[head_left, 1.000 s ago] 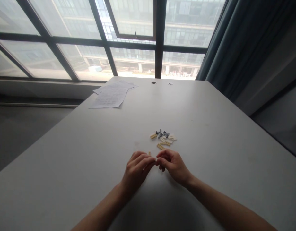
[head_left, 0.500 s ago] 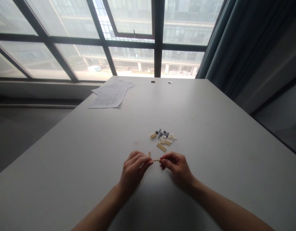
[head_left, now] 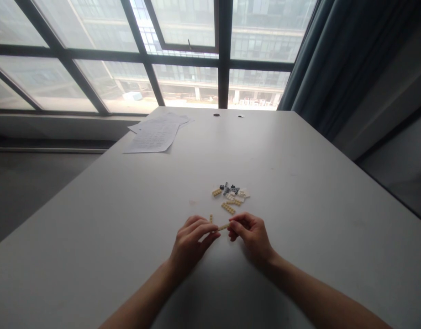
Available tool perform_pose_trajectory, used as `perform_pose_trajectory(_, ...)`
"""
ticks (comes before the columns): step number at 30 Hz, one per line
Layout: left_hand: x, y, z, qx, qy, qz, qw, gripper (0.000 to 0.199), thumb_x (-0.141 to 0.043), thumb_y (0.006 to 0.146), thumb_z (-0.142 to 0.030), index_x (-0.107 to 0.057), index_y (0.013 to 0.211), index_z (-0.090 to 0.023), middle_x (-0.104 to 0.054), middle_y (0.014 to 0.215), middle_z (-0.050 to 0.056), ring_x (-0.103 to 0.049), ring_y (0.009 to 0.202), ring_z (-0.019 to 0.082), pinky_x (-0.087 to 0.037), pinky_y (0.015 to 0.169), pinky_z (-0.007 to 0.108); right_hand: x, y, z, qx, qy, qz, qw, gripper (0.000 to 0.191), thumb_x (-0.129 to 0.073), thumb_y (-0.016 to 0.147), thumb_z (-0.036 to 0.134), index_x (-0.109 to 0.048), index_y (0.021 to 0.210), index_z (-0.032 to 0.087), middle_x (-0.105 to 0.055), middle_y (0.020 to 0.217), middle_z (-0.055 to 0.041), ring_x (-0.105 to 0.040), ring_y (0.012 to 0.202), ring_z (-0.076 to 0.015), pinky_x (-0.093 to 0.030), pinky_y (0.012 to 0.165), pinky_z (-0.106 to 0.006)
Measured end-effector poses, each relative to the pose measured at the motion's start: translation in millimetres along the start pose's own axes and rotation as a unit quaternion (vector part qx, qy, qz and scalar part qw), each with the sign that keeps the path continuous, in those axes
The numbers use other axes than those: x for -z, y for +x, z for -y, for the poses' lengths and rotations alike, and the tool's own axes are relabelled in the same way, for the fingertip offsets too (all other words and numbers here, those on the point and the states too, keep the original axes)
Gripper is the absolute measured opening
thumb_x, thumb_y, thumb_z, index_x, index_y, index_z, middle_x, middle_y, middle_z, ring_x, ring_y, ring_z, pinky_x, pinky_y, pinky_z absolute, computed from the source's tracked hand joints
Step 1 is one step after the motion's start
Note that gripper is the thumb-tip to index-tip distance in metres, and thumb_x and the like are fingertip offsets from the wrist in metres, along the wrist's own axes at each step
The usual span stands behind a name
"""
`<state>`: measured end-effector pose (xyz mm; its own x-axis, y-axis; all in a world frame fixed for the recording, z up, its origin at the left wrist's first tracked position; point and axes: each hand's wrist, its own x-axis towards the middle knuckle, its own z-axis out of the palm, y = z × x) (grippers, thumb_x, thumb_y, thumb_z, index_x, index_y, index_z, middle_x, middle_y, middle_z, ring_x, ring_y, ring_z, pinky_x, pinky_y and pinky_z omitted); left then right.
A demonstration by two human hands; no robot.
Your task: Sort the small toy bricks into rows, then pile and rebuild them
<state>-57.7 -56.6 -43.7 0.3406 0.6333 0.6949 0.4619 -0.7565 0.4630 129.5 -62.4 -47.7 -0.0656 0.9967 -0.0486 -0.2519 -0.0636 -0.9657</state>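
Between my two hands is a narrow tan toy brick strip (head_left: 223, 227) with studs. My left hand (head_left: 193, 239) pinches its left end between thumb and fingers. The right end sits in the pinch of my right hand (head_left: 250, 234). A second short tan piece (head_left: 211, 218) stands out just beyond my left fingers; whether it joins the strip is hidden. Just past my hands lies a wider tan studded plate (head_left: 228, 208), with a thin tan strip (head_left: 234, 202) behind it.
A small pile of grey pieces (head_left: 226, 188), white pieces (head_left: 242, 193) and a tan brick (head_left: 216, 192) lies beyond my hands on the white table (head_left: 128, 219). Printed papers (head_left: 154, 137) rest at the far left, near the window. Two round cable holes sit at the far edge.
The strip between my hands has tilted, its right end now higher, and more of its studded face shows. Both hands keep their grip. The view has shifted slightly.
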Motion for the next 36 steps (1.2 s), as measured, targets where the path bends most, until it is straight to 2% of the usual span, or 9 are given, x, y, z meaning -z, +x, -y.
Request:
perform_pose_trajectory(5, -0.1, -0.8, 2.6, 0.047, -0.023, -0.016, 0.999, 0.008, -0.066, 0.081, -0.016, -0.066, 0.087, -0.021, -0.068, 0.076, 0.003, -0.062, 0.072, 0.015, -0.053, 0.069, 0.028, 1.0, -4.7, 0.6, 0.019, -0.084, 0.023, 0.996, 0.013, -0.071, 0.073, 0.028, -0.066, 0.076, 0.016, -0.065, 0.061, 0.0001, -0.06, 0.056, -0.0127, -0.049, 0.056, -0.025)
perform_pose_trajectory(10, 0.1, 0.6, 2.7, 0.179, -0.143, 0.007, 0.973, 0.008, -0.061, 0.085, -0.021, -0.068, 0.089, -0.02, -0.069, 0.084, 0.005, -0.065, 0.078, 0.016, -0.054, 0.071, 0.028, -5.9, -15.2, -4.5, 0.094, -0.253, 0.068, 0.96, 0.002, -0.067, 0.074, 0.019, -0.067, 0.075, 0.018, -0.068, 0.067, -0.0006, -0.061, 0.06, -0.0127, -0.048, 0.058, -0.023)
perform_pose_trajectory(13, -0.8, -0.6, 1.7, 0.225, -0.197, 0.023, 0.954, 0.01, -0.061, 0.084, -0.024, -0.069, 0.089, -0.018, -0.07, 0.083, 0.005, -0.066, 0.076, 0.016, -0.054, 0.071, 0.028, -9.8, -18.5, -7.2, 0.129, -0.253, 0.087, 0.955, 0.018, -0.064, 0.075, 0.015, -0.066, 0.092, 0.021, -0.07, 0.075, 0.0007, -0.063, 0.064, -0.0126, -0.05, 0.063, -0.023)
perform_pose_trajectory(16, -2.6, -3.9, 2.1, 0.261, -0.191, 0.02, 0.946, 0.012, -0.065, 0.082, -0.026, -0.067, 0.09, -0.017, -0.07, 0.08, 0.004, -0.066, 0.074, 0.016, -0.054, 0.071, 0.028, -10.5, -18.4, -7.0, 0.135, -0.246, 0.095, 0.955, 0.041, -0.065, 0.075, 0.013, -0.059, 0.114, 0.026, -0.072, 0.083, 0.0014, -0.066, 0.069, -0.013, -0.052, 0.066, -0.023)
perform_pose_trajectory(18, -3.4, -5.5, 2.8, 0.277, -0.183, 0.017, 0.943, 0.012, -0.066, 0.081, -0.027, -0.065, 0.088, -0.017, -0.069, 0.078, 0.003, -0.066, 0.073, 0.016, -0.054, 0.07, 0.028, -9.7, -17.4, -6.0, 0.135, -0.259, 0.101, 0.951, 0.047, -0.065, 0.075, 0.012, -0.058, 0.118, 0.029, -0.072, 0.084, 0.0018, -0.067, 0.071, -0.0129, -0.052, 0.067, -0.023)
perform_pose_trajectory(23, -3.3, -4.0, 2.2, 0.282, -0.16, 0.025, 0.946, 0.011, -0.066, 0.08, -0.028, -0.065, 0.08, -0.017, -0.069, 0.073, 0.001, -0.065, 0.068, 0.015, -0.053, 0.068, 0.027, -5.3, -13.7, -6.1, 0.159, -0.317, 0.109, 0.928, 0.046, -0.067, 0.076, 0.011, -0.059, 0.118, 0.028, -0.07, 0.08, 0.0019, -0.065, 0.069, -0.0129, -0.051, 0.071, -0.024)
perform_pose_trajectory(28, -0.9, -1.4, 2.8, 0.262, -0.124, 0.061, 0.955, 0.013, -0.064, 0.082, -0.03, -0.066, 0.081, -0.018, -0.07, 0.075, 0.002, -0.065, 0.069, 0.015, -0.053, 0.068, 0.028, 2.9, -6.7, -3.9, 0.247, -0.428, 0.118, 0.861, 0.04, -0.072, 0.077, 0.022, -0.06, 0.115, 0.023, -0.068, 0.08, -0.001, -0.064, 0.074, -0.0159, -0.048, 0.075, -0.028)
perform_pose_trajectory(33, 10.0, 3.1, 18.3, 0.185, -0.023, 0.052, 0.981, 0.018, -0.064, 0.08, -0.027, -0.065, 0.097, -0.02, -0.067, 0.106, 0.008, -0.061, 0.101, 0.022, -0.049, 0.09, 0.04, 5.6, 9.3, 4.8, 0.244, -0.519, 0.124, 0.81, 0.043, -0.077, 0.072, 0.036, -0.062, 0.108, 0.019, -0.066, 0.082, -0.0052, -0.06, 0.082, -0.0222, -0.045, 0.079, -0.034)
perform_pose_trajectory(36, 16.3, 3.6, 29.6, 0.157, 0.045, 0.111, 0.98, 0.04, -0.069, 0.075, -0.03, -0.061, 0.113, -0.022, -0.059, 0.123, 0.01, -0.05, 0.118, 0.027, -0.043, 0.1, 0.047, 1.0, 19.7, 5.5, 0.22, -0.556, 0.122, 0.793, 0.042, -0.078, 0.07, 0.039, -0.064, 0.104, 0.019, -0.066, 0.092, -0.0074, -0.057, 0.091, -0.0244, -0.043, 0.084, -0.036)
